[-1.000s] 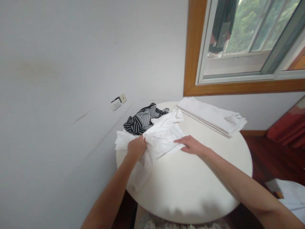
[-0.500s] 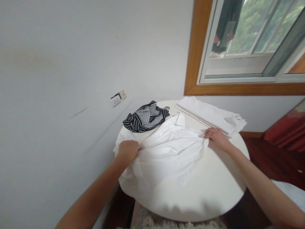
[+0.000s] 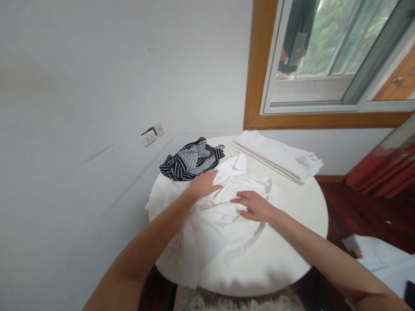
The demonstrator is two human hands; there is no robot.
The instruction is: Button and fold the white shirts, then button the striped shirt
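- Hands rest palm-down on a crumpled white shirt (image 3: 223,216): the left hand (image 3: 203,185) presses its upper part near the collar, and the right hand (image 3: 256,206) lies on its middle.
- Both hands are flat with the fingers stretched out; neither pinches or clasps any cloth.
- The two hands are near each other but do not touch, with a band of wrinkled fabric between them.
- The shirt is spread over the left half of a round white table (image 3: 292,242), and its lower edge hangs off the table's near-left rim.
- A black-and-white striped garment (image 3: 189,160) sits bunched at the far-left edge of the table, just beyond the left hand and touching the shirt.
- A folded stack of white cloth (image 3: 279,155) lies at the far-right side of the table, apart from both hands.
- A wall socket (image 3: 149,134) is fixed to the white wall left of the table.
- A wood-framed window (image 3: 256,65) stands above the folded stack.
- More white cloth (image 3: 379,259) lies on the dark wooden floor to the lower right.
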